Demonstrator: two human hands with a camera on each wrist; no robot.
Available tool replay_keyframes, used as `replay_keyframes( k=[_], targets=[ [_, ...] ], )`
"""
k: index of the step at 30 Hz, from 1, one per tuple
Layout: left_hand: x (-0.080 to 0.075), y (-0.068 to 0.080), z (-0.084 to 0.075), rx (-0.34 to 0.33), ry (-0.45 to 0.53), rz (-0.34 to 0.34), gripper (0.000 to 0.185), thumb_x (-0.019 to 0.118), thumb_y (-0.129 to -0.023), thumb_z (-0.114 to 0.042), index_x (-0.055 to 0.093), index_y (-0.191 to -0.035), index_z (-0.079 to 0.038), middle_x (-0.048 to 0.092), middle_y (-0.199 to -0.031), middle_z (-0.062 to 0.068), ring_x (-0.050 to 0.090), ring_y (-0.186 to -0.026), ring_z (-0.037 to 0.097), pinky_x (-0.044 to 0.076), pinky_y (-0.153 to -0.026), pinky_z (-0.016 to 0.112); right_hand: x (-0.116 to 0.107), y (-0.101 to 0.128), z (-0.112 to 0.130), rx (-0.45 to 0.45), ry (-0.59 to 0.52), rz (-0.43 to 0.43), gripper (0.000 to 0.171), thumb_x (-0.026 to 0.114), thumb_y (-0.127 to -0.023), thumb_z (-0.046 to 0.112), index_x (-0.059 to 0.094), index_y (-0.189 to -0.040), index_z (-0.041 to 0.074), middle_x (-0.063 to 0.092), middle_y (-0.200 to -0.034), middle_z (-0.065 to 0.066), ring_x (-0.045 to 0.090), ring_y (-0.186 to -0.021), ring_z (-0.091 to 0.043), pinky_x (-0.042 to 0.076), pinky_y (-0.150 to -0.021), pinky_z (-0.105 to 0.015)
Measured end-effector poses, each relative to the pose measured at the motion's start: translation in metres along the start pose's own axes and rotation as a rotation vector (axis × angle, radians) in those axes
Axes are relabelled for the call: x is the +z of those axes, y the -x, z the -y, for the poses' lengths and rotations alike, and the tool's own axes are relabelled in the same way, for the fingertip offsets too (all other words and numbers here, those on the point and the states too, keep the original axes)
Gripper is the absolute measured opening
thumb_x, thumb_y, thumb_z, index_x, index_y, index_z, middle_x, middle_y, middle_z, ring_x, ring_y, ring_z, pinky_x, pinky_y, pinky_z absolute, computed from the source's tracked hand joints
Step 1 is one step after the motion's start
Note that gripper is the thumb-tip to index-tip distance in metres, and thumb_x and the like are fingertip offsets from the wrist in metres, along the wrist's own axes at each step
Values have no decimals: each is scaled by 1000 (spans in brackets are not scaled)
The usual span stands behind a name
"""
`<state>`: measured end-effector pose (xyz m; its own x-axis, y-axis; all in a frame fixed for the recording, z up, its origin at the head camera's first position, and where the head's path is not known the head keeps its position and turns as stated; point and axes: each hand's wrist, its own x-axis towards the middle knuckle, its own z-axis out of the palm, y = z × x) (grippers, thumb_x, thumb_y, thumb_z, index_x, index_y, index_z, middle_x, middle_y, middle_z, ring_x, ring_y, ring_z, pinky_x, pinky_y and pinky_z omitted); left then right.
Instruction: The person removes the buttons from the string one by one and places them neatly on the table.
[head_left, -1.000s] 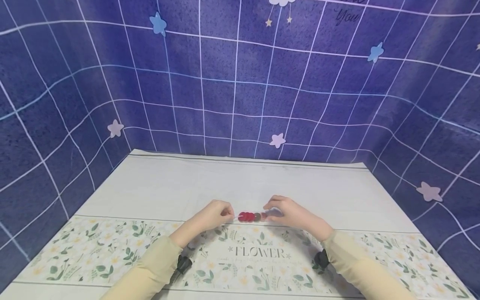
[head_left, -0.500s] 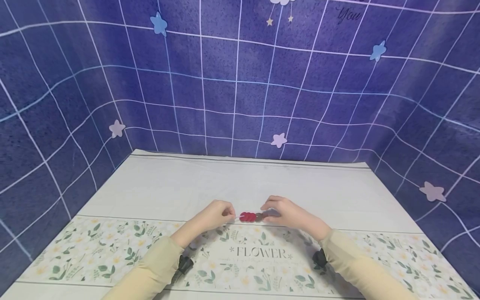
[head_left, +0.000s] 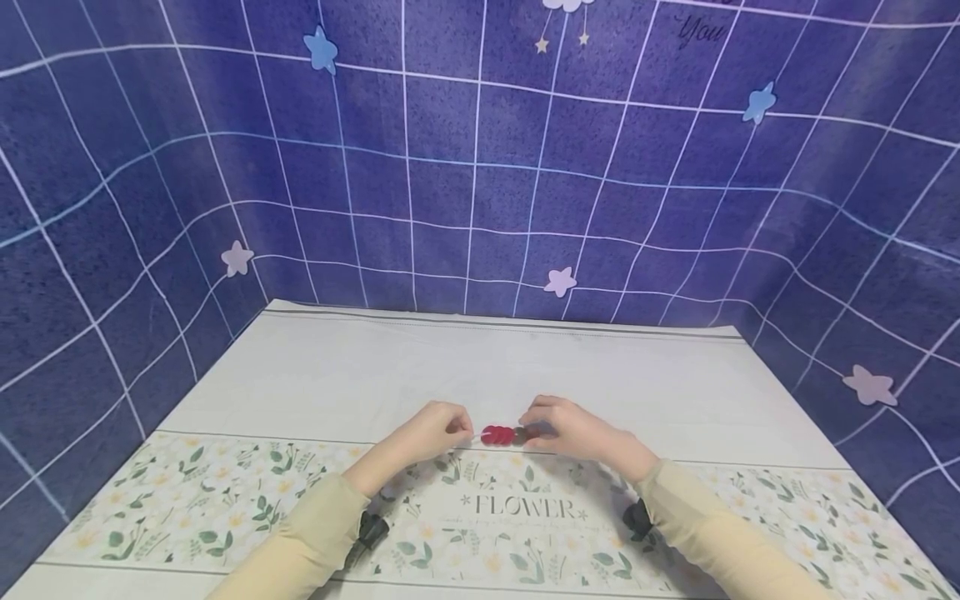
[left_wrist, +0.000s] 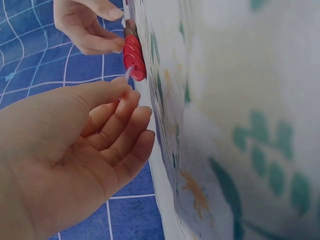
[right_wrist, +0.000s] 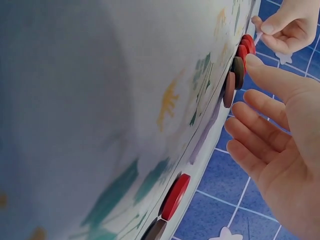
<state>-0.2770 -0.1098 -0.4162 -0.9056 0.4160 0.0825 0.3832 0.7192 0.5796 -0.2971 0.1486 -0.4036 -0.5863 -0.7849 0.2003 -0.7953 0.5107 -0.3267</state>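
Note:
Several red buttons [head_left: 497, 435] stand in a short row on the white tablecloth, with a pale string [left_wrist: 129, 73] coming out of the end one. My left hand [head_left: 437, 429] pinches that string between thumb and forefinger, its other fingers loosely curled. At the row's other end are a dark button [right_wrist: 238, 73] and a brown button [right_wrist: 229, 90]. My right hand [head_left: 576, 429] reaches over this end, thumb and fingers spread apart, with the thumb tip [right_wrist: 255, 61] right beside the dark button. From above, this hand covers the brown button.
A lilac strip of string [right_wrist: 205, 132] trails from the row along the cloth. Beyond it lie a loose red button [right_wrist: 175, 196] and a dark one [right_wrist: 155, 230]. A flower-printed band [head_left: 262, 508] crosses the table; a blue gridded curtain [head_left: 435, 192] hangs behind.
My right hand has moved slightly left over the dark end of the row, covering the brown button from above. My left hand keeps its pinch on the string.

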Motion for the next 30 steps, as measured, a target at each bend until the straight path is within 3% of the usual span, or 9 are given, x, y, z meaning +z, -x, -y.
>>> replay_keyframes(
  k=[16, 30],
  targets=[
    [0, 1, -2, -13, 11, 4, 7, 65, -87, -20, 64, -82, -16, 65, -80, -7, 58, -79, 8, 50, -81, 34, 2, 0, -2, 37, 21, 35, 34, 71, -82, 23, 65, -110, 4, 61, -96, -2, 59, -92, -16, 50, -89, -31],
    [-1, 1, -1, -7, 8, -3, 5, 65, -86, -18, 64, -81, -15, 65, -80, -6, 58, -79, 9, 49, -81, 35, 5, -2, -1, 24, 50, 37, 31, 70, -83, 20, 66, -109, 4, 59, -92, -1, 56, -83, -13, 50, -81, -24]
  ],
)
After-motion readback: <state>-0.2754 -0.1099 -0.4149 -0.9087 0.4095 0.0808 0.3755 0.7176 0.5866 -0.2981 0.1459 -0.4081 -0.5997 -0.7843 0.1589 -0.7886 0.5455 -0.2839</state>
